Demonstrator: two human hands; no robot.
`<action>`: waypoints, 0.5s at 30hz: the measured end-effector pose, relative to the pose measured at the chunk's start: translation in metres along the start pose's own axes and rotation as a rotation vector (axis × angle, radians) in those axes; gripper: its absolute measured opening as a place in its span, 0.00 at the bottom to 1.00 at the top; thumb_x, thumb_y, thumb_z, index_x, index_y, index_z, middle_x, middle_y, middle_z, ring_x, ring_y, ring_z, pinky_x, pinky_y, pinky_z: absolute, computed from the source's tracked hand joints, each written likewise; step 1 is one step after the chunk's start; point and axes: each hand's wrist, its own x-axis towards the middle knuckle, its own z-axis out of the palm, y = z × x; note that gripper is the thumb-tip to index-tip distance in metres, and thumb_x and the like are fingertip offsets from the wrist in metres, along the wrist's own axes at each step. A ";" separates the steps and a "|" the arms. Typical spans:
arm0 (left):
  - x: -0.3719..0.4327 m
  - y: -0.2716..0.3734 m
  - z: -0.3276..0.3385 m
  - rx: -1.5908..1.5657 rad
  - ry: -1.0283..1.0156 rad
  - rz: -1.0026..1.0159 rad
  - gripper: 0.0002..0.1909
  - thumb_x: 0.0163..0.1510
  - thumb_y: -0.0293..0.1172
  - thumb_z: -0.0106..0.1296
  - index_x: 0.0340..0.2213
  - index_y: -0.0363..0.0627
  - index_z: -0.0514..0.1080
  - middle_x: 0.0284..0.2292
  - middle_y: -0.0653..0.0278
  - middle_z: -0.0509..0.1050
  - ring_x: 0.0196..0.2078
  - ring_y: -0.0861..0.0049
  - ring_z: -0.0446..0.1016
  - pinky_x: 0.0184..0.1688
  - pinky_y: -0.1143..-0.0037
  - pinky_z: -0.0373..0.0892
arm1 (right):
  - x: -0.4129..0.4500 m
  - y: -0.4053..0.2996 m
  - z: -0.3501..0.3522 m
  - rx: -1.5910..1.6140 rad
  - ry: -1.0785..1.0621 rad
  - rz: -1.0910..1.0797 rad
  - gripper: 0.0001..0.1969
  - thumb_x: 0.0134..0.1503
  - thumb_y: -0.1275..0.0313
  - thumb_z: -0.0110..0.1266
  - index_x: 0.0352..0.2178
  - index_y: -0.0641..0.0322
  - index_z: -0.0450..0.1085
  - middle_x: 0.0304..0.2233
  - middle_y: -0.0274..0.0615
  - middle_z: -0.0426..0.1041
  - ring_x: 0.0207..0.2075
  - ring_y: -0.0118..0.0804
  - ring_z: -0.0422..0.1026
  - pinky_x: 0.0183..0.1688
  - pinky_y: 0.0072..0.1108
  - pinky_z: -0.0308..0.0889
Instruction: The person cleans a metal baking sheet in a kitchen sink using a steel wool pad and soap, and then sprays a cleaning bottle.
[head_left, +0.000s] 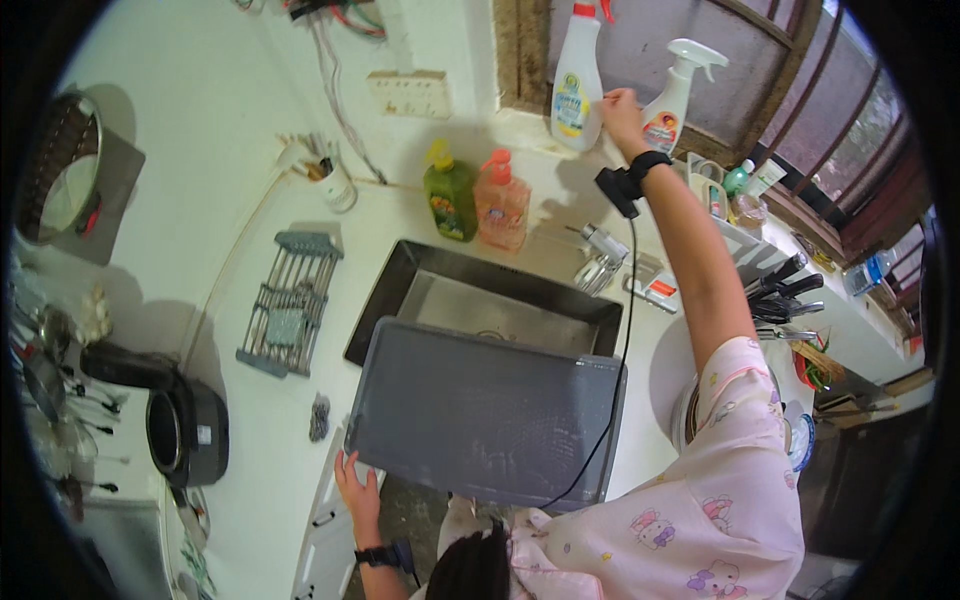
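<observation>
A dark grey rectangular tray (484, 416) lies over the front part of the sink (480, 300) and reaches past the counter's front edge towards the body. My left hand (360, 487) is at the tray's near left corner, fingers apart, with fingertips at or touching its rim. My right hand (622, 120) is stretched to the window sill, between a white spray bottle with a red top (577, 82) and an all-white-topped spray bottle (671, 101). Its fingertips meet the side of the red-topped bottle; whether they grip it is unclear.
Green (450, 195) and pink (502, 206) pump bottles stand behind the sink, left of the faucet (600, 259). An extendable drain rack (292, 307) holds a sponge (286, 327). A steel scourer (319, 418), a black air fryer-like pot (187, 431) and several knives (787, 289) surround the work area.
</observation>
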 end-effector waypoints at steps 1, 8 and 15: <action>0.002 0.001 0.006 -0.053 -0.006 0.024 0.22 0.44 0.21 0.51 0.44 0.42 0.64 0.54 0.52 0.54 0.57 0.56 0.52 0.57 0.66 0.51 | 0.014 0.014 -0.020 0.078 0.019 0.040 0.35 0.37 0.66 0.62 0.45 0.67 0.55 0.40 0.55 0.68 0.43 0.51 0.68 0.47 0.30 0.63; -0.010 -0.014 -0.006 -0.092 0.089 -0.023 0.20 0.44 0.19 0.50 0.41 0.41 0.65 0.53 0.54 0.57 0.56 0.58 0.55 0.56 0.67 0.52 | -0.032 -0.037 0.018 -0.027 -0.118 -0.094 0.49 0.34 0.66 0.61 0.57 0.65 0.43 0.53 0.62 0.54 0.56 0.57 0.51 0.59 0.33 0.48; 0.037 0.079 0.000 -0.234 -0.117 0.264 0.20 0.44 0.23 0.51 0.42 0.42 0.66 0.52 0.54 0.59 0.56 0.59 0.55 0.57 0.67 0.52 | -0.072 -0.090 0.052 -0.433 -0.707 -0.632 0.49 0.35 0.61 0.61 0.58 0.61 0.44 0.57 0.59 0.48 0.60 0.50 0.46 0.60 0.30 0.44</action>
